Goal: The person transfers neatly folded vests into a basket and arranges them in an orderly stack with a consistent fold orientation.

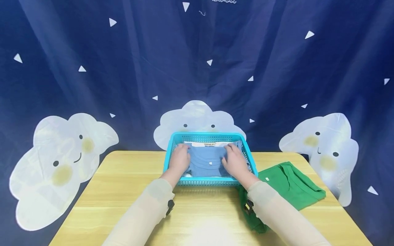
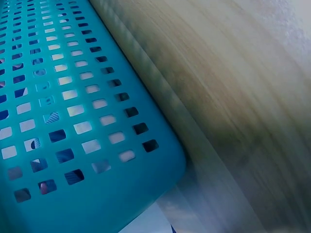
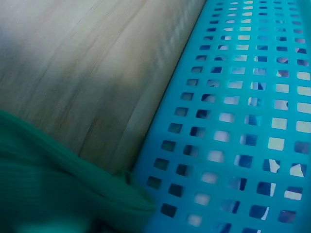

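A folded blue T-shirt (image 1: pixel 204 160) lies in a turquoise plastic basket (image 1: pixel 212 181), its neckline and small white label facing up. My left hand (image 1: pixel 180 159) grips its left side near the far edge. At the opposite side my right hand (image 1: pixel 236 163) pinches the shirt, thumb toward its middle. White cloth with dark lettering (image 1: pixel 210 144) shows behind the shirt's far edge. Neither hand is seen in the wrist views; the basket's perforated wall (image 2: pixel 82 107) fills much of the left one, and the same wall (image 3: pixel 228 116) shows in the right one.
A green T-shirt (image 1: pixel 292 186) lies spread on the wooden table (image 1: pixel 123 191), right of the basket and partly under my right forearm. Its cloth (image 3: pixel 58 179) comes close to the basket wall. Behind the table hangs a dark blue curtain (image 1: pixel 197 78) with white clouds.
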`<state>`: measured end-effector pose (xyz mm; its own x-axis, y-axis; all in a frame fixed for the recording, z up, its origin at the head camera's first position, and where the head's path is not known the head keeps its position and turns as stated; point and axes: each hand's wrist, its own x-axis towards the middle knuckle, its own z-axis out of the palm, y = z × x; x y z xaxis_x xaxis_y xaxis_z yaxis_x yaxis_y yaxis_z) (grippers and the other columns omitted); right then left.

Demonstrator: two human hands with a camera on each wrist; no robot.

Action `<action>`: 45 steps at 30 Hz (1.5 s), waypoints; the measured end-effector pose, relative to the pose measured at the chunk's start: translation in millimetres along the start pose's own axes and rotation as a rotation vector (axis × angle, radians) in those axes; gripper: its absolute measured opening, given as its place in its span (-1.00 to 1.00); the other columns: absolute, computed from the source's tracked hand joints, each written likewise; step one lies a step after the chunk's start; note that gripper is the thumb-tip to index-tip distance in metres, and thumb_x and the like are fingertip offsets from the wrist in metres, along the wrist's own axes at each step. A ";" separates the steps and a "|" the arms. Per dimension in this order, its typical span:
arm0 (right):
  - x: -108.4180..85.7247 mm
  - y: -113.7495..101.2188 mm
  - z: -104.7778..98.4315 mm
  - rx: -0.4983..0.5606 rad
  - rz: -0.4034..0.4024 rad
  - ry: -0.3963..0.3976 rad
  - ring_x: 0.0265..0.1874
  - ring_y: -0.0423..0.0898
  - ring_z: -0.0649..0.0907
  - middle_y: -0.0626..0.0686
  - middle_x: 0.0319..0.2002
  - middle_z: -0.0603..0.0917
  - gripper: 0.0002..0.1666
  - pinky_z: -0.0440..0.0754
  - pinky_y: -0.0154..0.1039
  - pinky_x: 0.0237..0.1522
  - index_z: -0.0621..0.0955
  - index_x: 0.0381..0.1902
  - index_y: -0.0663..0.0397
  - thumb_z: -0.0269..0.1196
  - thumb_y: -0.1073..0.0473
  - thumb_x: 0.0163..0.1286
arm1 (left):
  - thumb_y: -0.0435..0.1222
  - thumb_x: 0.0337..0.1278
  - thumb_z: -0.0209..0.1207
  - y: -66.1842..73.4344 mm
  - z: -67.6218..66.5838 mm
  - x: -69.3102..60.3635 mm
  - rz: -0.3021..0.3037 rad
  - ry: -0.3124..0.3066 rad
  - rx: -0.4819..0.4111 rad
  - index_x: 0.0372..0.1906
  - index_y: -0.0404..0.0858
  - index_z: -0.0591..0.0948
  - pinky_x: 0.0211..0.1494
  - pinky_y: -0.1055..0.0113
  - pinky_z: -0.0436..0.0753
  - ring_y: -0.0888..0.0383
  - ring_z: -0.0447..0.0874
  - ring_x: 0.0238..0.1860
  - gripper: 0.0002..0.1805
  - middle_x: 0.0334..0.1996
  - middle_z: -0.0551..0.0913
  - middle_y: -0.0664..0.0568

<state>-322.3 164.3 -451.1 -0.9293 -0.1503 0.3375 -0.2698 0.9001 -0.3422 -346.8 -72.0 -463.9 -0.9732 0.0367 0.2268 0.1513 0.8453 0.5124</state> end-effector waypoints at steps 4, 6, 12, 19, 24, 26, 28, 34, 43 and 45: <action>-0.1 2.9 0.3 -0.046 -0.038 -0.040 0.36 0.24 0.39 0.33 0.34 0.41 -0.39 0.35 0.11 0.39 0.46 0.31 0.37 0.27 0.17 0.39 | -0.30 0.38 0.15 -0.2 1.5 -0.9 0.050 -0.090 -0.027 0.23 -0.30 0.55 0.38 0.05 0.45 -0.10 0.46 0.30 -0.62 0.25 0.52 -0.14; 0.0 5.0 0.8 -0.079 -0.039 -0.095 0.41 0.26 0.32 0.34 0.37 0.38 -0.37 0.27 0.11 0.44 0.44 0.32 0.39 0.27 0.15 0.40 | -0.26 0.36 0.18 -0.2 1.6 -2.7 0.063 -0.140 -0.031 0.26 -0.33 0.53 0.37 0.04 0.46 -0.11 0.47 0.29 -0.56 0.24 0.53 -0.17; 0.7 11.3 5.3 -0.159 0.023 -0.283 0.52 0.32 0.05 0.39 0.48 0.20 -0.25 -0.02 0.15 0.53 0.32 0.43 0.37 0.25 0.07 0.44 | -0.16 0.34 0.21 -0.4 1.5 -6.4 0.066 -0.228 0.022 0.37 -0.41 0.41 0.47 0.00 0.31 -0.16 0.33 0.41 -0.38 0.34 0.44 -0.24; 4.5 14.7 12.9 -0.160 0.131 -0.388 0.53 0.34 -0.11 0.39 0.54 -0.01 -0.11 -0.06 0.23 0.51 0.17 0.53 0.28 0.22 -0.04 0.45 | -0.06 0.39 0.15 -3.1 1.6 -8.4 0.060 -0.301 0.136 0.46 -0.48 0.23 0.56 -0.02 0.09 -0.17 0.10 0.52 -0.22 0.47 0.25 -0.27; 7.6 16.5 17.2 -0.120 0.180 -0.426 0.53 0.36 -0.15 0.45 0.53 -0.06 -0.04 -0.01 0.24 0.50 0.09 0.53 0.37 0.20 -0.05 0.43 | -0.08 0.44 0.02 -1.9 -1.0 -11.2 0.034 -0.384 0.191 0.51 -0.53 0.07 0.58 -0.01 -0.03 -0.19 -0.10 0.57 -0.19 0.54 0.05 -0.33; 8.1 16.8 18.5 -0.106 0.196 -0.444 0.53 0.36 -0.16 0.47 0.53 -0.08 -0.02 0.00 0.22 0.50 0.05 0.53 0.40 0.19 -0.06 0.43 | -0.07 0.46 -0.04 -1.2 -2.5 -12.7 0.012 -0.432 0.202 0.52 -0.53 0.00 0.59 0.00 -0.09 -0.20 -0.19 0.58 -0.18 0.56 -0.05 -0.34; 8.5 16.9 19.9 -0.087 0.211 -0.462 0.53 0.36 -0.16 0.48 0.52 -0.10 -0.01 -0.01 0.21 0.51 0.03 0.53 0.42 0.17 -0.06 0.44 | -0.06 0.48 -0.08 -0.6 -4.0 -14.1 -0.008 -0.474 0.204 0.53 -0.53 -0.03 0.59 0.00 -0.13 -0.20 -0.27 0.58 -0.18 0.57 -0.13 -0.35; 10.9 17.0 21.7 -0.047 0.239 -0.505 0.53 0.35 -0.15 0.49 0.52 -0.11 -0.01 -0.05 0.16 0.53 -0.01 0.52 0.46 0.12 -0.05 0.45 | -0.05 0.51 -0.10 0.0 -6.4 -16.0 -0.014 -0.518 0.224 0.52 -0.55 -0.04 0.59 -0.01 -0.13 -0.21 -0.30 0.58 -0.19 0.57 -0.17 -0.36; 12.6 19.2 19.3 -0.023 0.260 -0.530 0.54 0.32 -0.11 0.45 0.53 -0.08 -0.04 -0.06 0.13 0.53 -0.03 0.52 0.48 0.08 -0.02 0.46 | -0.05 0.52 -0.09 1.2 -3.8 -13.8 -0.008 -0.546 0.229 0.51 -0.57 -0.04 0.59 -0.01 -0.11 -0.23 -0.31 0.58 -0.18 0.56 -0.15 -0.39; 12.7 18.8 19.0 -0.018 0.262 -0.536 0.54 0.31 -0.10 0.45 0.53 -0.08 -0.05 -0.06 0.13 0.53 -0.03 0.52 0.48 0.07 -0.02 0.47 | -0.05 0.52 -0.10 0.9 -3.4 -13.7 -0.004 -0.553 0.242 0.51 -0.57 -0.03 0.59 -0.02 -0.10 -0.23 -0.31 0.58 -0.19 0.56 -0.15 -0.39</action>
<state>-343.9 171.6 -469.9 -0.9634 -0.1032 -0.2472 -0.0142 0.9412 -0.3374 -332.8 -73.6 -463.7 -0.9292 0.2503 -0.2718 0.1672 0.9408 0.2948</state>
